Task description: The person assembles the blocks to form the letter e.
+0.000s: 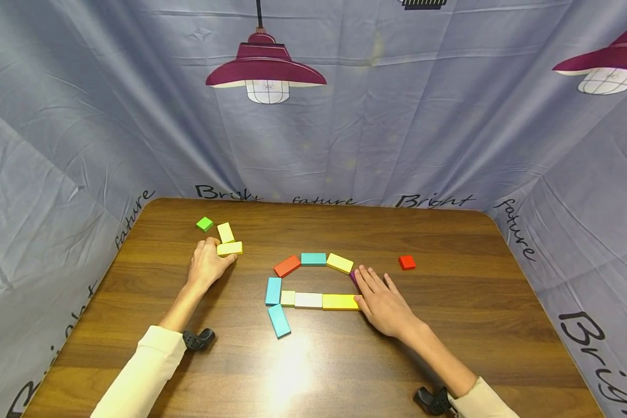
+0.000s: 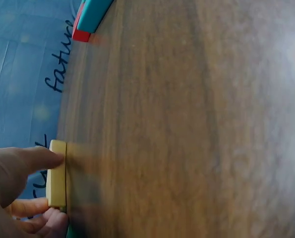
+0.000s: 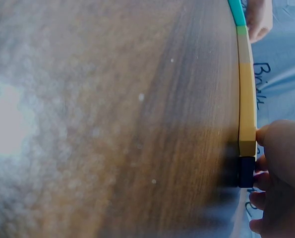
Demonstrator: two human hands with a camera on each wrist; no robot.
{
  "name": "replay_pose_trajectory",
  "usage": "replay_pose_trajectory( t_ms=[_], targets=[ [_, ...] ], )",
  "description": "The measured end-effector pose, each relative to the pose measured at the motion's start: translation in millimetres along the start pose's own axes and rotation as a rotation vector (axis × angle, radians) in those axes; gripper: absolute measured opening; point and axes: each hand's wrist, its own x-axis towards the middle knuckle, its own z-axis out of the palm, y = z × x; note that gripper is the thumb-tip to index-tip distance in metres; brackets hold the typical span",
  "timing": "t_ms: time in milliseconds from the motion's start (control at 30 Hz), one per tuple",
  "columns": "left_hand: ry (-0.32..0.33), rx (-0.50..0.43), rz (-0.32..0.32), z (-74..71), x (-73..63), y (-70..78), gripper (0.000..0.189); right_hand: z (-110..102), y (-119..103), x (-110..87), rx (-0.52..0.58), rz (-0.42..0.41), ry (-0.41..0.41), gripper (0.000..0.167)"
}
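Note:
At the far left of the table, my left hand point(image 1: 206, 266) pinches a yellow block point(image 1: 230, 249) between thumb and fingers. The left wrist view shows the thumb on one end of that block. A second pale yellow block point(image 1: 226, 232) lies just behind it. My right hand point(image 1: 385, 305) lies with straight fingers at the right end of an arch of blocks. Its fingertips cover most of a purple block point(image 1: 353, 278), and its thumb touches the long yellow block point(image 1: 341, 302). A dark block point(image 3: 246, 172) by those fingers shows in the right wrist view.
The arch also has a red block point(image 1: 287, 266), a blue block point(image 1: 313, 259) and a yellow block point(image 1: 340, 263). Along its base lies a white block point(image 1: 308, 300). A blue block point(image 1: 279, 321) slants below. A green block point(image 1: 205, 224) and a red block point(image 1: 407, 262) lie apart.

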Motion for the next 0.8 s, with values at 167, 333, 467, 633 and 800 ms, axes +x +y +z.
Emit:
replay_pose_trajectory(
  t_ms=[167,333,467,633,800],
  targets=[
    [-0.047,-0.052,0.093,-5.8,1.0,-9.5,0.043,0.6,0.3,0.2,0.001,-0.001,0.003,0.061],
    [-0.06,-0.081,0.164,-10.4,0.1,-19.0,0.037,0.1,-0.2,0.5,0.005,0.0,0.006,0.061],
    [-0.045,-0.088,0.205,-12.9,-3.2,-21.9,0.035,-0.2,-0.3,1.0,0.0,0.0,0.007,0.061],
    [-0.036,-0.111,0.24,-15.1,-12.5,-20.9,0.032,-0.1,0.0,1.7,-0.009,-0.002,0.012,0.061],
    [-0.03,-0.169,0.306,-16.6,-25.9,-13.4,0.031,0.3,-0.6,0.7,-0.009,-0.003,0.01,0.061]
  ],
)
